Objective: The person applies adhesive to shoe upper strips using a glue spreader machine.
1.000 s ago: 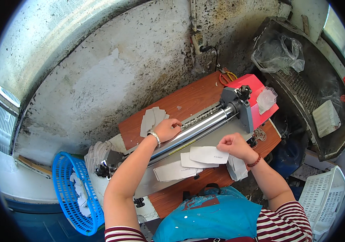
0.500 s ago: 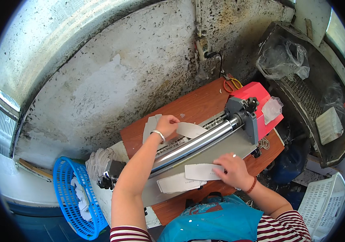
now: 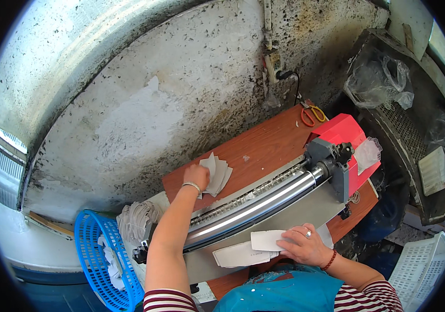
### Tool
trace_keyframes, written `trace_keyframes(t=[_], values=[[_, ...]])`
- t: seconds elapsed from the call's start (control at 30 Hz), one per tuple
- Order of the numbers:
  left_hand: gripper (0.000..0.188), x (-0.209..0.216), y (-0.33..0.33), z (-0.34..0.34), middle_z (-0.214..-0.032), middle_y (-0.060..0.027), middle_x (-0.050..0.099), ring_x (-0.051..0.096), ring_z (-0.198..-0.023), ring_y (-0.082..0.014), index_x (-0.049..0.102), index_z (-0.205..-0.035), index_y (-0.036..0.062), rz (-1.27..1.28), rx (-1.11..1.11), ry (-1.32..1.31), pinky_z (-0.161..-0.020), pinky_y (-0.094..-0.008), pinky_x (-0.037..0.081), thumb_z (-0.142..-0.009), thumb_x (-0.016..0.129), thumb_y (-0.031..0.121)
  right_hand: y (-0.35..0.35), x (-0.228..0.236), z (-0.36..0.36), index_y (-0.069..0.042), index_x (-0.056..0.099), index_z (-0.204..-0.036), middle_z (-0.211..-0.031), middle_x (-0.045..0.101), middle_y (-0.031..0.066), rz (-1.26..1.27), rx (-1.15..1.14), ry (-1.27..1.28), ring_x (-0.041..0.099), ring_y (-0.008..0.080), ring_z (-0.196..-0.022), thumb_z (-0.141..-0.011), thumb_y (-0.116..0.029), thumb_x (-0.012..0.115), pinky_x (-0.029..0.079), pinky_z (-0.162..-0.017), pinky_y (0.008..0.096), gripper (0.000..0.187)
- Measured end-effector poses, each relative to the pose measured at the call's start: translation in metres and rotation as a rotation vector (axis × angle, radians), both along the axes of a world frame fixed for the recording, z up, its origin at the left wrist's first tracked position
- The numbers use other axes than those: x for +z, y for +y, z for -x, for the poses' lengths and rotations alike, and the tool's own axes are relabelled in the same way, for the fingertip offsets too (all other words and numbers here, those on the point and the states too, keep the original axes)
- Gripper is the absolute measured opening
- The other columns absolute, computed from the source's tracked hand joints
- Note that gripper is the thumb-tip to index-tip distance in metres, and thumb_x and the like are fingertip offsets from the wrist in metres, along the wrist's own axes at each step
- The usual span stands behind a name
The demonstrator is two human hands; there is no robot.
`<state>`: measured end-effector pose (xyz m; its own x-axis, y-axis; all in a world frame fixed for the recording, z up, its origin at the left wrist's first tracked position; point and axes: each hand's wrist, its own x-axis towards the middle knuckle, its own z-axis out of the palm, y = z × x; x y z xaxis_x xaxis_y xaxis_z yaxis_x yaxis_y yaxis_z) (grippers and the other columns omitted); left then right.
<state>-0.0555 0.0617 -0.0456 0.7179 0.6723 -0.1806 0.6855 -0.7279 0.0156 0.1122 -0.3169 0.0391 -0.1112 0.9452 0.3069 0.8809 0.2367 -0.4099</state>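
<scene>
1. Left hand (image 3: 195, 177), frame centre, fingers flat on the fanned white paper stack (image 3: 217, 174) on the table (image 3: 264, 151).
2. Right hand (image 3: 306, 245), lower centre, fingers spread, pressing a white sheet (image 3: 267, 240) beneath the roller machine (image 3: 253, 205).
3. Red housing (image 3: 345, 143) right; blue basket (image 3: 97, 255) lower left.

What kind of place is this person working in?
Probably a small, rough workshop, not an office. A roller machine with a red housing sits on a wooden table against a stained, peeling wall; the left hand rests on a stack of cut paper pieces.
</scene>
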Motion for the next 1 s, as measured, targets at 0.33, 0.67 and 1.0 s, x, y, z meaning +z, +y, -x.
trace_keyframes(t=[0.33, 0.67, 1.0], values=[[0.023, 0.011, -0.015, -0.017, -0.110, -0.0132, 0.064, 0.063, -0.098, -0.0259, 0.071, -0.096, 0.0079, 0.428, 0.207, 0.101, -0.087, -0.0358, 0.048, -0.077, 0.061, 0.015, 0.001, 0.013, -0.024, -0.009, 0.062, -0.097, -0.084, 0.056, 0.0000, -0.203, -0.065, -0.209, 0.055, 0.0151, -0.075, -0.070, -0.012, 0.059, 0.041, -0.073, 0.0353, 0.027], [0.021, -0.003, -0.004, -0.014, -0.080, -0.0059, 0.066, 0.062, -0.067, -0.0149, 0.071, -0.096, 0.0062, 0.732, 0.393, -0.303, -0.061, -0.0288, 0.049, -0.078, 0.060, 0.008, 0.003, 0.003, -0.019, -0.010, 0.064, -0.089, -0.079, 0.054, 0.0002, -0.190, -0.124, -0.215, 0.054, 0.0162, -0.073, -0.066, -0.010, 0.068, 0.039, -0.070, 0.0330, 0.024], [0.021, 0.028, -0.025, -0.027, -0.077, -0.0005, 0.061, 0.052, -0.059, -0.0076, 0.069, -0.097, 0.0094, 0.955, 0.469, -0.286, -0.051, -0.0246, 0.043, -0.081, 0.062, 0.021, 0.005, 0.006, -0.015, -0.009, 0.063, -0.092, -0.080, 0.055, 0.0010, -0.165, -0.151, -0.190, 0.054, 0.0169, -0.076, -0.070, -0.010, 0.060, 0.039, -0.072, 0.0334, 0.022]])
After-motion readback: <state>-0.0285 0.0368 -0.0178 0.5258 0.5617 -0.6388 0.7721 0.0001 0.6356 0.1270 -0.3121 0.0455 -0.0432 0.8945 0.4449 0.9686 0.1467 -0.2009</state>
